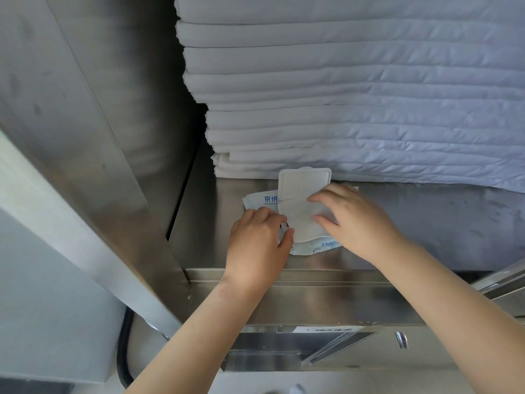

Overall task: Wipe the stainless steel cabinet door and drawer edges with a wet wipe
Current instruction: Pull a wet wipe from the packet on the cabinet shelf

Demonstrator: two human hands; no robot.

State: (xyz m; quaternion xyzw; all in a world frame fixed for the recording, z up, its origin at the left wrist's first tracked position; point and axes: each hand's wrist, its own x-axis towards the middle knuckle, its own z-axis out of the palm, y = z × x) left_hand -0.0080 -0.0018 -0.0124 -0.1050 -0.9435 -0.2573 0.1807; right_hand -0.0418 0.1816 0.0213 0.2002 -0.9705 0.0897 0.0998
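Note:
A white wet-wipe pack (262, 201) with blue print lies on the steel shelf (426, 223) inside the open cabinet. Its plastic lid (304, 182) stands flipped up against the linen. A white wet wipe (301, 220) sticks out of the pack's opening. My left hand (260, 243) rests on the pack's left side, its thumb against the pack's near edge and its fingers curled. My right hand (352, 220) lies on the wipe, and its fingertips pinch the wipe's right part. The cabinet's steel front edge (326, 297) runs under both wrists.
A tall stack of folded white linen (355, 95) fills the shelf behind the pack. The open steel door (85, 137) stands at the left. Below the front edge are a drawer front with a label (326, 329) and a small metal latch (401, 339). A black hose (123, 351) hangs at lower left.

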